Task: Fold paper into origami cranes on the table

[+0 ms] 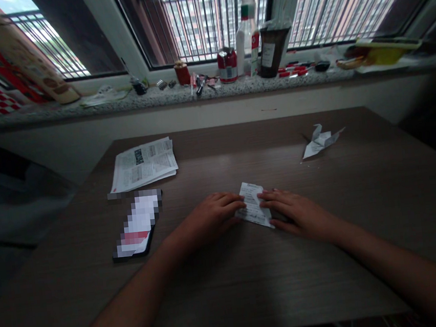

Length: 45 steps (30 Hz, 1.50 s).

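A small folded piece of printed paper (253, 204) lies on the brown table (252, 278) in front of me. My left hand (211, 216) presses its left edge with fingers curled down onto it. My right hand (298, 212) holds the paper's right side, fingertips pinching a fold near its middle. Both hands rest on the tabletop with the paper between them.
A phone (138, 223) lies left of my hands, with a stack of printed sheets (144, 163) behind it. A finished folded paper figure (320, 140) sits at the far right. The stone windowsill (119, 102) carries a can (227, 65), bottles (248, 34), a dark jar (272, 50) and small items.
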### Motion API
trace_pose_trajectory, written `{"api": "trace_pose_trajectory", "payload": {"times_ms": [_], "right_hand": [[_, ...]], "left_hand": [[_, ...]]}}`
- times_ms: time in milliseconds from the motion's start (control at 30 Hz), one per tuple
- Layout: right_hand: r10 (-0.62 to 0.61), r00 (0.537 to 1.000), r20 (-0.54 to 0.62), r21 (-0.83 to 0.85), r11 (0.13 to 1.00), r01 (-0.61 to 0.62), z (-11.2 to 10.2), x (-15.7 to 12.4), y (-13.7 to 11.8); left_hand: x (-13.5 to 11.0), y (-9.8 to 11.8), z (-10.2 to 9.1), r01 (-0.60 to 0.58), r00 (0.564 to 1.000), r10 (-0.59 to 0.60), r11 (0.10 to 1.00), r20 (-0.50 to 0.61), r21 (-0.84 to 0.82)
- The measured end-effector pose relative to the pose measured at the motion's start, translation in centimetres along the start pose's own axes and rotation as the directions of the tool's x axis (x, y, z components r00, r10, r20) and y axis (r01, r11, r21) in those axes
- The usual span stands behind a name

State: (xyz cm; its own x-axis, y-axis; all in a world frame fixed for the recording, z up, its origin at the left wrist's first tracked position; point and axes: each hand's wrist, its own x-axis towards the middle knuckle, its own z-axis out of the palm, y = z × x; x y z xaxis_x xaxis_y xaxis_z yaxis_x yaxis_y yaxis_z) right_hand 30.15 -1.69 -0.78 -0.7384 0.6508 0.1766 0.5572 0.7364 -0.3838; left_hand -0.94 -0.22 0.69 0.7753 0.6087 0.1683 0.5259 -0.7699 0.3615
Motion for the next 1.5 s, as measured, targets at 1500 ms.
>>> {"api": "trace_pose_trajectory", "payload": {"times_ms": [1500], "right_hand": [[-0.206, 0.978, 0.009, 0.039, 0.978, 0.206, -0.1, -0.8, -0.9]], "left_hand": [[3.6, 1.3, 1.8, 0.323, 0.932, -0.338, 0.938, -0.129, -0.123]]}}
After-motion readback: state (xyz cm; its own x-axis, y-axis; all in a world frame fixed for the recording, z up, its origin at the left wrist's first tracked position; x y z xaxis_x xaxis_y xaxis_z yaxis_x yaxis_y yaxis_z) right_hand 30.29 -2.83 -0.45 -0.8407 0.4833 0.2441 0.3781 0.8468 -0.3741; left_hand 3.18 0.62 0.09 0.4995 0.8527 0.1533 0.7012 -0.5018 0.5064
